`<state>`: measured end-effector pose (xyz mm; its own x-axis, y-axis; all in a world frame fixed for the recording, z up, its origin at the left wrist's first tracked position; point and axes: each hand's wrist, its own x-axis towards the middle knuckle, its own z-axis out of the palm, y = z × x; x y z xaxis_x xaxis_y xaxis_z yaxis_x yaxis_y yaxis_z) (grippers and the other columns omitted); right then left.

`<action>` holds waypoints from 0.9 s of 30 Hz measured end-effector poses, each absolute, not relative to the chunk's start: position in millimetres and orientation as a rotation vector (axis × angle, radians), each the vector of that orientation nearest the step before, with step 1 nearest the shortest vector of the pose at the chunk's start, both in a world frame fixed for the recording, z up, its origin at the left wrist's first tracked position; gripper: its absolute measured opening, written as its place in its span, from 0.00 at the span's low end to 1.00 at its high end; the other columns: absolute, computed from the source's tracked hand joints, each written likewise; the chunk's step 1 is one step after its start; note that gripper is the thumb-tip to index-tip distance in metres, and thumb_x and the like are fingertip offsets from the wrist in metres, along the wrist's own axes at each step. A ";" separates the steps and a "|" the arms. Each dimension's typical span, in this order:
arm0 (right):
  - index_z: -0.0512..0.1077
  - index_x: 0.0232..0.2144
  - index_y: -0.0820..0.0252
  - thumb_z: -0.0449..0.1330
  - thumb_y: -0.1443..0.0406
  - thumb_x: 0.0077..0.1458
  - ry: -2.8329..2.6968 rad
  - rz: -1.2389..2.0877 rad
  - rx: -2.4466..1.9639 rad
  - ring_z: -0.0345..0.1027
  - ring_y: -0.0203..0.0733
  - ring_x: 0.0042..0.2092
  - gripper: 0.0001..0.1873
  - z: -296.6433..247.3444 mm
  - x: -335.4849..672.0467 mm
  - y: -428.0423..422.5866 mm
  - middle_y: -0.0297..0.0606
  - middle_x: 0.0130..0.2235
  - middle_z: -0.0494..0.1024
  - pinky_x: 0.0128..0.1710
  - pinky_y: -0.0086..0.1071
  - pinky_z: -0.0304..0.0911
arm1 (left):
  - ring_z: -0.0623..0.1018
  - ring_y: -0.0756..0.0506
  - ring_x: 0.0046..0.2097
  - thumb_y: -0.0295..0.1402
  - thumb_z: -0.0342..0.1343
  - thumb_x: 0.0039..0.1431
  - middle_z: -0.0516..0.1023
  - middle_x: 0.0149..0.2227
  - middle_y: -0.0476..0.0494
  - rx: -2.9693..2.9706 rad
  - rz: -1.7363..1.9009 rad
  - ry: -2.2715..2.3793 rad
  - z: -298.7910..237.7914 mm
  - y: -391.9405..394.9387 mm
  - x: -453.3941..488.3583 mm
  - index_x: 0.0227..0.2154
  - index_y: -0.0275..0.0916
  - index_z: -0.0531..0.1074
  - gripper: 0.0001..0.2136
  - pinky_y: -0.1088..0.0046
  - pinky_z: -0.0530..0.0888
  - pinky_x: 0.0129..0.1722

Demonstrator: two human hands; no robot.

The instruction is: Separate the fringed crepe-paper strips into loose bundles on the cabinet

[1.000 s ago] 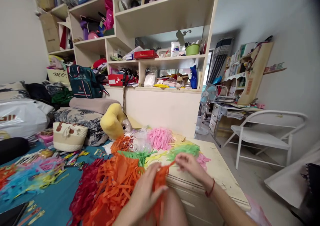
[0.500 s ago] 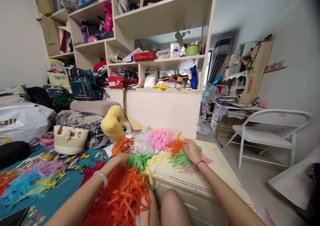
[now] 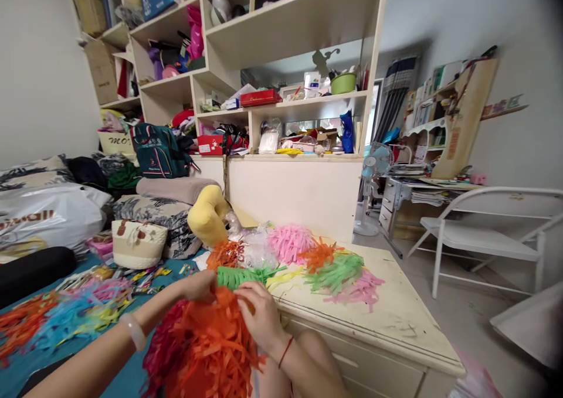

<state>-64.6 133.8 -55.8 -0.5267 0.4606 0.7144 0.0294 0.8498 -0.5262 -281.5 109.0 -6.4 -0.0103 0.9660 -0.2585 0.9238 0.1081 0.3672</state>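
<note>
A heap of orange paper strips point(image 3: 211, 345) lies on my lap at the bottom centre. My left hand point(image 3: 197, 285) rests at the heap's top edge, fingers curled into the strips. My right hand point(image 3: 259, 316) is closed on the same orange strips, just right of the left. On the cream cabinet top point(image 3: 396, 322) sit finished tassels: an orange tassel point(image 3: 320, 254), a green tassel point(image 3: 336, 271), a pink tassel point(image 3: 359, 288) and a pink pompom point(image 3: 288, 242). A green bundle point(image 3: 240, 275) lies just beyond my hands.
A teal bedspread point(image 3: 26, 363) at left holds scattered coloured strips point(image 3: 65, 316), a straw bag point(image 3: 136, 244) and a yellow cushion point(image 3: 209, 216). Cluttered shelves point(image 3: 281, 102) stand behind. A white folding chair point(image 3: 484, 234) and a desk with a fan point(image 3: 376, 163) are at right.
My right hand left the orange tassel on the cabinet top and came back to the orange heap on my lap. The left hand stayed at the heap. The view shifted slightly.
</note>
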 end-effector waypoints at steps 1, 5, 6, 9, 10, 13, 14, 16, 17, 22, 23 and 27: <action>0.76 0.43 0.58 0.53 0.74 0.56 -2.063 0.573 -0.321 0.68 0.43 0.46 0.17 -53.3 -66.8 126.0 0.42 0.43 0.77 0.48 0.37 0.65 | 0.72 0.51 0.25 0.36 0.57 0.60 0.72 0.25 0.53 1.832 0.208 1.971 -2.8 103.1 -282.7 0.27 0.32 0.71 0.11 0.76 0.71 0.24; 0.77 0.42 0.55 0.54 0.70 0.58 -2.091 0.620 -0.202 0.72 0.42 0.41 0.14 -42.7 -74.7 107.0 0.39 0.39 0.80 0.45 0.35 0.67 | 0.61 0.54 0.18 0.42 0.61 0.49 0.58 0.14 0.58 1.792 0.608 2.018 14.7 88.6 -284.0 0.15 0.36 0.62 0.19 0.79 0.57 0.17; 0.77 0.42 0.56 0.55 0.69 0.58 -2.082 0.639 -0.215 0.73 0.42 0.41 0.13 -39.8 -76.9 105.7 0.39 0.39 0.80 0.45 0.35 0.67 | 0.61 0.54 0.19 0.45 0.61 0.47 0.58 0.14 0.58 1.780 0.701 2.012 18.9 86.6 -282.0 0.15 0.36 0.62 0.20 0.78 0.56 0.18; 0.75 0.45 0.60 0.60 0.65 0.56 -2.003 0.692 -0.333 0.72 0.46 0.47 0.14 -31.0 -82.6 107.8 0.44 0.45 0.78 0.50 0.38 0.65 | 0.64 0.52 0.21 0.52 0.58 0.45 0.63 0.16 0.55 1.746 0.896 1.934 29.4 81.1 -268.6 0.18 0.36 0.65 0.22 0.78 0.59 0.19; 0.74 0.47 0.61 0.62 0.64 0.54 -1.981 0.705 -0.367 0.70 0.48 0.49 0.17 -28.7 -84.0 109.3 0.45 0.47 0.77 0.52 0.39 0.64 | 0.65 0.51 0.21 0.54 0.56 0.45 0.65 0.17 0.54 1.733 0.935 1.898 32.1 78.7 -262.7 0.20 0.35 0.67 0.23 0.78 0.60 0.19; 0.70 0.52 0.62 0.68 0.59 0.46 -1.934 0.763 -0.431 0.66 0.53 0.54 0.31 -26.8 -87.8 114.4 0.48 0.52 0.74 0.55 0.43 0.61 | 0.67 0.50 0.21 0.58 0.52 0.46 0.67 0.19 0.51 1.696 0.987 1.790 37.3 70.5 -246.0 0.23 0.35 0.68 0.26 0.77 0.64 0.19; 0.70 0.53 0.62 0.69 0.59 0.44 -1.907 0.805 -0.442 0.66 0.54 0.55 0.33 -28.2 -89.6 116.5 0.48 0.53 0.73 0.55 0.44 0.61 | 0.67 0.50 0.21 0.59 0.51 0.47 0.67 0.19 0.51 1.688 0.991 1.763 38.0 67.8 -242.2 0.22 0.35 0.68 0.26 0.76 0.66 0.20; 0.71 0.52 0.62 0.67 0.61 0.47 -1.844 0.900 -0.458 0.68 0.52 0.52 0.29 -33.8 -94.6 122.0 0.46 0.52 0.75 0.52 0.41 0.64 | 0.67 0.50 0.21 0.59 0.51 0.46 0.66 0.19 0.51 1.676 0.993 1.736 38.1 63.7 -239.2 0.20 0.35 0.68 0.27 0.75 0.68 0.22; 0.72 0.50 0.61 0.64 0.62 0.50 -1.817 0.943 -0.465 0.72 0.49 0.49 0.24 -37.7 -97.9 125.6 0.45 0.49 0.77 0.49 0.39 0.67 | 0.67 0.50 0.21 0.59 0.51 0.46 0.65 0.18 0.52 1.670 0.996 1.740 37.5 62.4 -240.3 0.19 0.35 0.67 0.26 0.75 0.68 0.22; 0.78 0.35 0.60 0.59 0.65 0.56 -1.722 1.000 -0.542 0.75 0.46 0.38 0.09 -61.2 -117.9 146.3 0.41 0.36 0.82 0.42 0.39 0.70 | 0.67 0.50 0.19 0.57 0.54 0.43 0.65 0.15 0.51 1.587 1.067 1.901 34.8 58.2 -270.3 0.16 0.35 0.67 0.25 0.76 0.67 0.18; 0.78 0.34 0.61 0.60 0.65 0.56 -1.700 1.006 -0.556 0.75 0.45 0.39 0.08 -66.4 -121.1 150.6 0.41 0.37 0.82 0.43 0.40 0.69 | 0.67 0.50 0.19 0.57 0.55 0.42 0.67 0.15 0.49 1.558 1.093 1.942 35.3 56.6 -279.9 0.16 0.34 0.68 0.26 0.76 0.67 0.18; 0.74 0.33 0.65 0.61 0.64 0.58 -1.623 1.083 -0.606 0.72 0.41 0.43 0.08 -88.0 -123.3 173.3 0.38 0.40 0.78 0.46 0.42 0.67 | 0.73 0.48 0.23 0.59 0.55 0.40 0.74 0.18 0.46 1.450 1.267 2.100 40.2 44.0 -316.9 0.20 0.31 0.72 0.28 0.75 0.73 0.21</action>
<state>-123.3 173.3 -88.0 -0.3268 0.8146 0.4791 -0.1293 0.4637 -0.8765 -316.9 44.0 40.2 -0.4503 0.8625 0.2308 0.6062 0.1056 0.7883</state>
